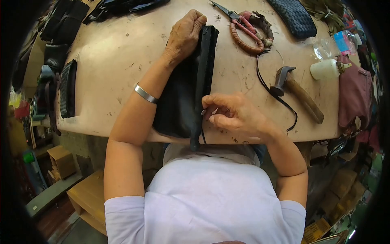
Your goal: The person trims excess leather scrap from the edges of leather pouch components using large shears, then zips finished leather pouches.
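Note:
A black leather pouch (176,99) lies lengthwise in front of me, its near end reaching over the table's front edge. Along its right side runs a raised, folded edge (205,65). My left hand (187,35) is closed on the far end of the pouch. Beside the folded edge, my right hand (233,112) has its fingers curled in a pinch at the seam. What the fingertips hold is too small to make out. A thin black strip (203,134) hangs just below them, next to the pouch.
To the right lie a hammer (302,95), a black cord (264,83), wrapped-handle scissors (248,36) and a white glue bottle (325,69). A woven black pouch (294,18) is at the back right, a reddish leather piece (354,95) at the right edge. Black leather goods (67,89) line the left edge.

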### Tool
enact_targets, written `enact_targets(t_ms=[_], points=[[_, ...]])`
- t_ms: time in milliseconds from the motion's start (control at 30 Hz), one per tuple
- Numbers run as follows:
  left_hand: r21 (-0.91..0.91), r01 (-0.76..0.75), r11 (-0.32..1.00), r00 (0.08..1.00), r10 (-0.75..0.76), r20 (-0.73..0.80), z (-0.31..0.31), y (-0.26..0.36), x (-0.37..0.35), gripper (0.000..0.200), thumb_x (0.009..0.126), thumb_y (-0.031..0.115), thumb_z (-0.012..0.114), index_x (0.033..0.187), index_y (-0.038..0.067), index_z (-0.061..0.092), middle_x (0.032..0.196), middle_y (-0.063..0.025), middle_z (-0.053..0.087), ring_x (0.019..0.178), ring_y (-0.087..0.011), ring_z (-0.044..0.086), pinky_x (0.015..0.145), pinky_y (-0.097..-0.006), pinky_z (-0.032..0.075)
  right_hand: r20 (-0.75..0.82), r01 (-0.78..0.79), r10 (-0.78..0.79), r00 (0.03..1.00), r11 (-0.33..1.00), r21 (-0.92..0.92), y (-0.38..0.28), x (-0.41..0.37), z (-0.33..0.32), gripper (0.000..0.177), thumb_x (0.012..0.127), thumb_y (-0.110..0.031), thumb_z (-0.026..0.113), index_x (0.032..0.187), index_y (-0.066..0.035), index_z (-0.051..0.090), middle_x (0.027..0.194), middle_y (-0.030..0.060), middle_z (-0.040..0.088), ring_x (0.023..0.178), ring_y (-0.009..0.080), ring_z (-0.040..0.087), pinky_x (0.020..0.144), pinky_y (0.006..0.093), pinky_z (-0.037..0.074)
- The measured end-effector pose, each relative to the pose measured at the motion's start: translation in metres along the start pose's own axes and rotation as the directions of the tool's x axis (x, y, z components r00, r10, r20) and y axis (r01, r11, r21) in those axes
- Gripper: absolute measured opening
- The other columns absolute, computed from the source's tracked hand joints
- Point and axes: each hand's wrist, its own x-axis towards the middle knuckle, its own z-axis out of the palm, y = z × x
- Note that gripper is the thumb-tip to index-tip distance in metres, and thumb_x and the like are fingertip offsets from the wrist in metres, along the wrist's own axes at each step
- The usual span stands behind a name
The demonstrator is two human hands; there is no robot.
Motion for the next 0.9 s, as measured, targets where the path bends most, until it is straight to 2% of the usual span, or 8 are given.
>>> enact_targets(t_ms=[233,433,567,667,733,767,833,900], points=[[0.003,-0.041,0.999,0.999,0.041,0.0,0.0,0.003,0.0,0.027,0.087,0.026,0.045,0.084,0.001,0.051,0.071,-0.0151,0.056,0.068,-0.0284,0.053,0.064,-0.0342,0.041,0.144,0.012,-0.005,0.99,0.999,-0.048,0.004,-0.004,0.009,0.017,0.071,-0.005,0.054,0.087,0.001,0.056,0.071,0.0126,0.06,0.061,0.0195,0.058,0.057,0.0273,0.045],[0.009,-0.074,0.997,0.997,0.074,-0.026,0.004,-0.002,0.001,0.027,0.088,0.026,0.044,0.084,0.0,0.051,0.072,-0.0155,0.056,0.068,-0.0294,0.054,0.064,-0.0351,0.041,0.179,0.162,-0.142,0.973,0.981,-0.105,0.009,-0.006,0.014,0.016,0.067,-0.005,0.056,0.082,0.0,0.058,0.067,0.0099,0.055,0.058,0.0214,0.053,0.054,0.03,0.043],[0.057,0.022,0.998,0.997,-0.026,0.079,0.0,0.005,0.0,0.028,0.087,0.029,0.044,0.089,0.002,0.053,0.079,-0.0149,0.058,0.074,-0.028,0.055,0.068,-0.0331,0.042,0.064,0.206,-0.202,0.977,0.976,-0.071,0.02,-0.009,0.022,0.012,0.069,-0.005,0.056,0.08,0.0,0.059,0.066,0.0092,0.052,0.058,0.0202,0.051,0.054,0.0286,0.041],[-0.297,-0.055,0.953,0.998,0.058,-0.001,-0.012,-0.017,0.003,0.035,0.089,0.033,0.041,0.1,0.002,0.052,0.08,-0.008,0.055,0.073,-0.0141,0.051,0.071,-0.0267,0.042,-0.059,0.066,-0.061,0.996,0.995,0.078,0.014,-0.012,0.022,0.009,0.071,-0.006,0.056,0.077,0.001,0.058,0.066,0.0092,0.052,0.058,0.0197,0.051,0.054,0.0279,0.041],[0.107,0.135,0.985,0.991,-0.134,-0.023,-0.042,-0.011,-0.007,0.037,0.087,0.034,0.044,0.104,0.002,0.053,0.094,-0.0122,0.057,0.085,-0.0196,0.054,0.077,-0.0287,0.041,-0.135,-0.022,0.068,0.989,0.949,0.316,0.017,-0.016,0.022,0.009,0.072,-0.007,0.057,0.075,0.002,0.058,0.066,0.0091,0.052,0.058,0.0193,0.051,0.053,0.0279,0.04],[0.295,0.214,0.931,0.976,-0.212,-0.039,-0.056,-0.011,-0.012,0.039,0.085,0.035,0.048,0.103,0.002,0.053,0.098,-0.0147,0.057,0.09,-0.0245,0.055,0.078,-0.0313,0.041,-0.16,0.062,-0.013,0.987,0.95,0.305,0.019,-0.016,0.024,0.009,0.071,-0.007,0.057,0.075,0.002,0.058,0.066,0.009,0.051,0.058,0.0194,0.051,0.053,0.028,0.04],[0.467,0.287,0.836,0.934,-0.352,0.057,-0.077,-0.011,-0.023,0.039,0.084,0.035,0.048,0.103,0.001,0.053,0.095,-0.016,0.057,0.087,-0.026,0.056,0.076,-0.0324,0.042,-0.214,0.231,-0.175,0.961,0.933,0.277,0.022,-0.013,0.03,0.01,0.07,-0.007,0.057,0.075,0.002,0.057,0.066,0.0088,0.051,0.058,0.0197,0.051,0.053,0.0283,0.04],[0.336,0.337,0.879,0.91,-0.395,0.121,-0.077,-0.005,-0.033,0.036,0.086,0.033,0.047,0.102,0.001,0.054,0.089,-0.0093,0.057,0.079,-0.0179,0.054,0.071,-0.0265,0.041,-0.09,0.305,-0.297,0.95,0.948,0.092,0.013,-0.011,0.027,0.01,0.069,-0.008,0.058,0.075,0.001,0.057,0.066,0.0089,0.051,0.06,0.0215,0.051,0.055,0.0296,0.041]])
